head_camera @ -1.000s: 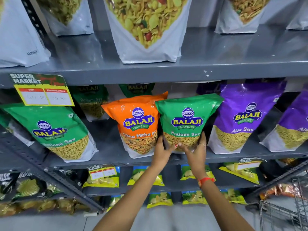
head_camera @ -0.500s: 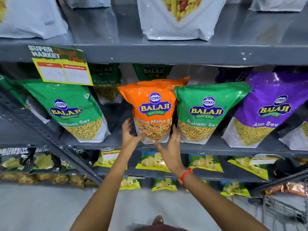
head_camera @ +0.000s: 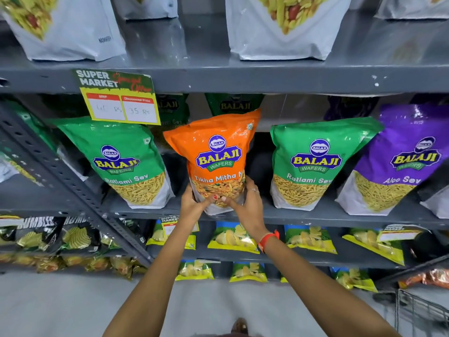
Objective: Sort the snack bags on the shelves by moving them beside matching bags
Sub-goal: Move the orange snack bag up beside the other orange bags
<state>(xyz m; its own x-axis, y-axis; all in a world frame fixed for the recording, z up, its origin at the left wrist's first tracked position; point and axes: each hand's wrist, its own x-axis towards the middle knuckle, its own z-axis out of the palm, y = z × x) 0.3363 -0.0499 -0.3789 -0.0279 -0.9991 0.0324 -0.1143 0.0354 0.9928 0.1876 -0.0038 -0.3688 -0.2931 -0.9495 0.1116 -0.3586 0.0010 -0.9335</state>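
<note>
An orange Tikha Mitha bag (head_camera: 216, 154) stands on the middle shelf (head_camera: 303, 216) between two green Ratlami Sev bags, one to its left (head_camera: 121, 161) and one to its right (head_camera: 313, 161). My left hand (head_camera: 194, 203) grips the orange bag's lower left corner. My right hand (head_camera: 247, 203) clasps its lower right side, and the thumbs meet on the front. A purple Aloo Sev bag (head_camera: 401, 161) stands at the far right. More green bags (head_camera: 234, 105) sit behind in shadow.
A price tag (head_camera: 119, 98) hangs from the upper shelf edge. White snack bags (head_camera: 286, 27) stand on the top shelf. Yellow-blue chip packs (head_camera: 233, 237) fill the lower shelves. A slanted grey upright (head_camera: 60, 176) crosses at left. A wire cart (head_camera: 422, 312) is at bottom right.
Both hands left the right green Ratlami Sev bag, moved left and closed on the bottom of the orange bag. A gap now separates the orange and green bags.
</note>
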